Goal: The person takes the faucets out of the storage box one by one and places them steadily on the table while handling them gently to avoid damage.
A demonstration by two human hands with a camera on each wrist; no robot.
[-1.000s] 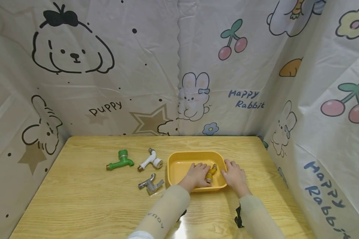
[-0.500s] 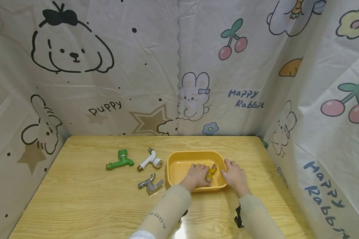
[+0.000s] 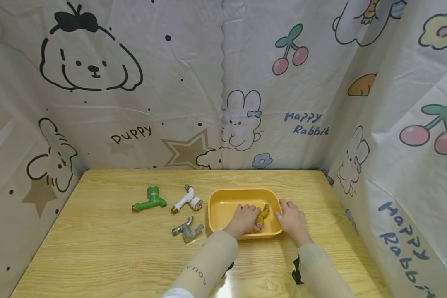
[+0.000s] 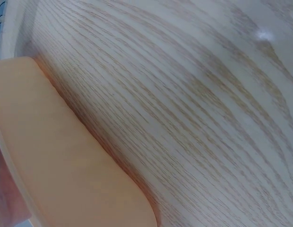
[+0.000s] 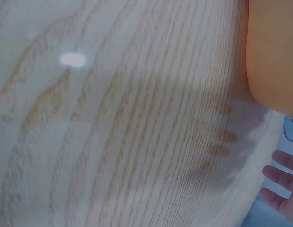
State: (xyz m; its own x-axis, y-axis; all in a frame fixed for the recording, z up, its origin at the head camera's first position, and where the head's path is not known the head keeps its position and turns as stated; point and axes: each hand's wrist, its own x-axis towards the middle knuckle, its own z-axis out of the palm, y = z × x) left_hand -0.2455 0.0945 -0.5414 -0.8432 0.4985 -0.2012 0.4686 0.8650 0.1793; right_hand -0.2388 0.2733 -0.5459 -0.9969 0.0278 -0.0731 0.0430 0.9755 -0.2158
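In the head view, my left hand [image 3: 244, 219] reaches into a yellow plastic basin [image 3: 223, 193] and grips a yellow tap [image 3: 261, 217]. The thumb lies by the tap's lower end, and the palm hides part of its body. Outside the basin's right wall rests my right hand [image 3: 292, 219], its thumb touching the rim and its fingers loosely extended. Those fingertips [image 5: 279, 176] show at the edge of the right wrist view, close to the basin's outer wall [image 5: 274, 56]. The left wrist view holds mostly the basin's wall [image 4: 56, 151].
Left of the basin lie a green tap [image 3: 150, 200], a white tap [image 3: 188, 200] and a chrome tap [image 3: 188, 230]. The wooden table [image 3: 108, 248] meets printed curtains [image 3: 179, 82] at the back and sides.
My left hand's thumb has shifted slightly at the yellow tap's lower end. The right hand, the basin and the other taps stay where they were.
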